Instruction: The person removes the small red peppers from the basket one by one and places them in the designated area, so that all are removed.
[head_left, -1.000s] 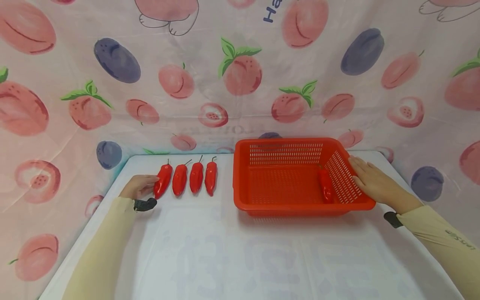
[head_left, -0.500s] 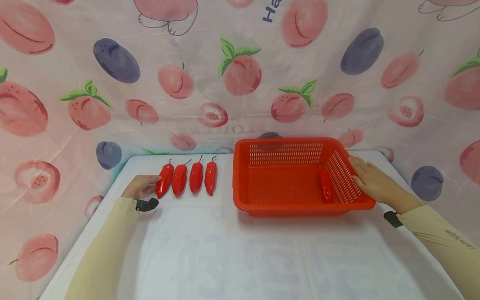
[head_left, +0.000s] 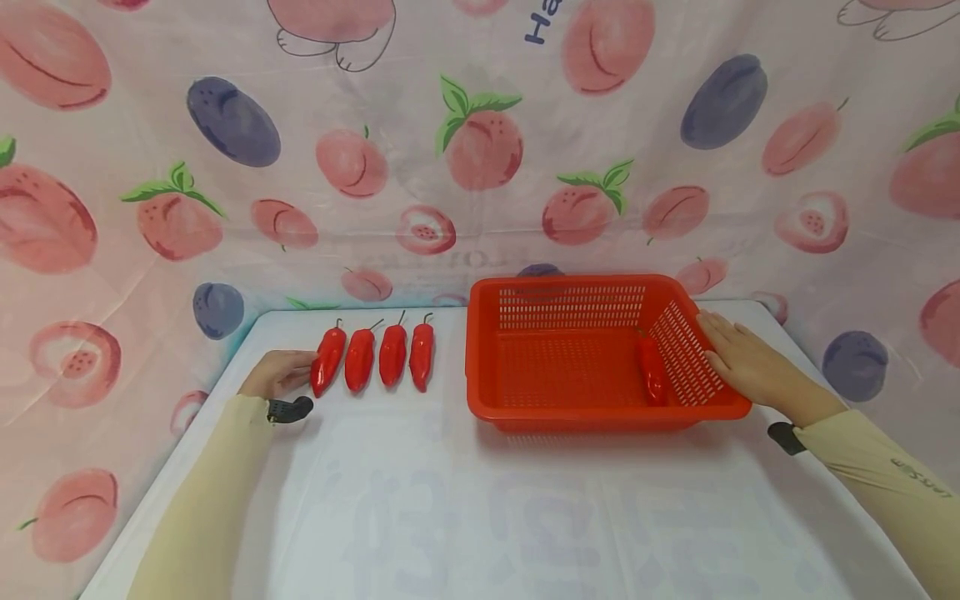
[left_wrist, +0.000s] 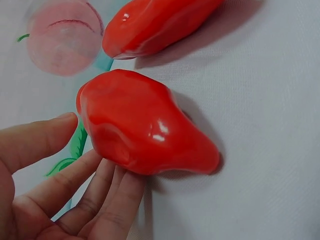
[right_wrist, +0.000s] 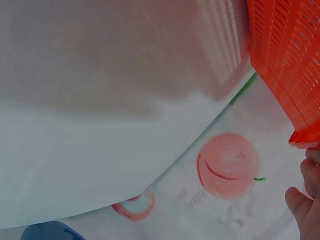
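Note:
At the left end of a row of red peppers, the nearest pepper (head_left: pixel 327 362) lies on the white table. My left hand (head_left: pixel 277 372) is beside it. In the left wrist view, nearly straight fingers (left_wrist: pixel 110 205) touch the side of that pepper (left_wrist: pixel 135 125), while the thumb stands just apart from it. A red plastic basket (head_left: pixel 585 414) stands right of centre, with one red pepper (head_left: pixel 652 371) lying inside along its right wall. My right hand (head_left: pixel 757 362) rests with extended fingers on the basket's right rim. Only part of that hand shows in the right wrist view.
Three more red peppers lie in the row: one pepper (head_left: pixel 359 360), another pepper (head_left: pixel 392 355) and the rightmost pepper (head_left: pixel 422 357). A fruit-printed cloth (head_left: pixel 480 233) hangs behind the white tabletop (head_left: pixel 420 500).
The leftmost pepper shifted slightly right toward its neighbour, then a little back left, with my left hand moving along. My right hand and the basket have stayed in place.

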